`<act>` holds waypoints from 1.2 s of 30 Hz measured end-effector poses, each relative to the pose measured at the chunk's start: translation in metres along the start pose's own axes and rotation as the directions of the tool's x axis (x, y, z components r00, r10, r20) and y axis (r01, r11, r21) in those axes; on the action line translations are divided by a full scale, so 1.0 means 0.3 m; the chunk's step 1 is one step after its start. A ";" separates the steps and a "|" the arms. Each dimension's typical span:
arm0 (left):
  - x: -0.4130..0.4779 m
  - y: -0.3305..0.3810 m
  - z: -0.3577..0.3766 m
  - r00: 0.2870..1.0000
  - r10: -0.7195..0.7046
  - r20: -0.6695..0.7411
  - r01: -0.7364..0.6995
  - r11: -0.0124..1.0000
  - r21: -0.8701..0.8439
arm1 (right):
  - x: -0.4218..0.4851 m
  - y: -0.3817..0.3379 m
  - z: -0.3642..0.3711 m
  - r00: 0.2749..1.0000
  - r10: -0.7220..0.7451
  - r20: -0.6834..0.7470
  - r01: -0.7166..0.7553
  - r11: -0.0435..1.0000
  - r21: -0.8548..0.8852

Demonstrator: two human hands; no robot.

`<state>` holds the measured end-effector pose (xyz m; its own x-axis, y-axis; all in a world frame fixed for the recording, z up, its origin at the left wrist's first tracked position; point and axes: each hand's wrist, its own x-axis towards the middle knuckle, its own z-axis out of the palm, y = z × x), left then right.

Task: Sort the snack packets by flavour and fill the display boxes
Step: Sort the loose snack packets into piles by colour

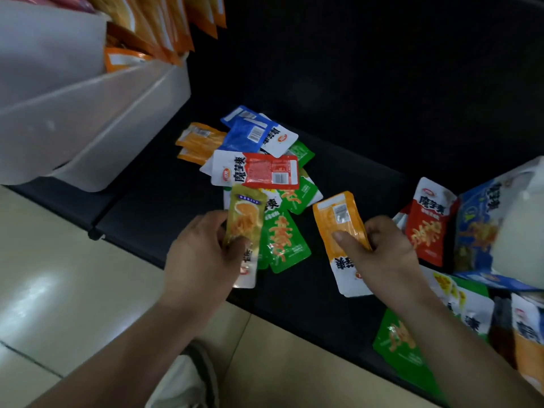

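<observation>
My left hand (pixel 200 254) pinches a yellow snack packet (pixel 245 228) by its lower end, just above a pile of mixed packets (pixel 265 160) on the black shelf (pixel 353 178). That pile holds blue, red, green and orange packets lying flat. My right hand (pixel 382 254) grips an orange packet (pixel 341 228), apparently with more stacked behind it, lifted a little to the right of the pile. White display boxes (pixel 97 113) stand at the upper left, and orange packets (pixel 164 22) stand upright in the rear ones.
A red packet (pixel 429 222) and a large blue bag (pixel 482 225) lie at the right, with more green and white packets (pixel 400 346) at the lower right edge. The shelf's front edge borders a beige tiled floor (pixel 59 275). A shoe (pixel 188 378) shows below.
</observation>
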<state>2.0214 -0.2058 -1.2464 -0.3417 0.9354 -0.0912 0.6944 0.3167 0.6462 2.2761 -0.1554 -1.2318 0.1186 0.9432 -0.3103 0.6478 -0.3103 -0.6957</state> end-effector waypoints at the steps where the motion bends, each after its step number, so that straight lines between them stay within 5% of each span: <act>1: -0.009 0.031 -0.003 1.000 -0.018 0.017 0.020 0.996 -0.086 | -0.014 0.000 -0.020 1.000 0.015 -0.003 -0.015 0.999 0.035; 7: -0.143 0.246 0.051 0.946 -0.093 0.311 0.250 0.821 -0.514 | -0.195 0.040 -0.138 0.989 0.145 -0.034 -0.126 0.935 0.332; 10: -0.252 0.298 0.133 0.887 -0.080 0.454 0.324 0.809 -0.490 | -0.293 0.114 -0.143 0.983 0.179 0.028 -0.179 0.930 0.321; 18: -0.374 0.356 0.221 0.822 -0.083 0.563 0.369 0.831 -0.416 | -0.429 0.211 -0.247 0.929 0.247 0.275 -0.331 0.888 0.320; 29: -0.457 0.542 0.364 0.739 0.089 0.668 0.313 0.833 -0.457 | -0.492 0.336 -0.488 0.928 0.360 -0.099 -0.286 0.856 0.431; 32: -0.481 0.596 0.397 0.706 0.145 0.693 0.273 0.848 -0.455 | -0.470 0.403 -0.579 0.894 0.350 -0.280 -0.225 0.890 0.395; 36: -0.495 0.627 0.434 0.677 0.154 0.720 0.274 0.855 -0.441 | -0.427 0.487 -0.616 0.873 0.360 -0.329 -0.256 0.912 0.320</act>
<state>2.2853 -0.2645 -1.2099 0.3314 0.7954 -0.5074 0.2209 0.4575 0.8614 2.4946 -0.2997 -1.1740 0.5842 0.7507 -0.3085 0.3202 -0.5625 -0.7623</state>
